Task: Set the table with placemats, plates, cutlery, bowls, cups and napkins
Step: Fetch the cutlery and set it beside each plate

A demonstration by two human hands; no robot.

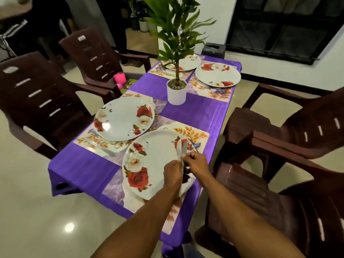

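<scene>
Item: two table knives (181, 148), held together over the near plate (149, 164). Left hand (173, 173) was curled round the handles; right hand (195, 163) pinched the pair just below the blades, which pointed toward 12 o'clock, side by side and nearly touching. Blades were plain, pale, round-tipped metal; handles were mostly hidden by the fingers. Handling note, as judgement: the pair probably needed separating, so one knife should be drawn off by its handle and laid flat on the placemat (191, 134) at the plate's 3 o'clock, parallel to the rim, not left on the plate. Near plate: white, red and cream roses. Second plate (122, 120) at 10 o'clock, one knife (100, 146) already on its mat. Two further plates lay at 12 o'clock, beyond the potted plant (176, 90).
</scene>
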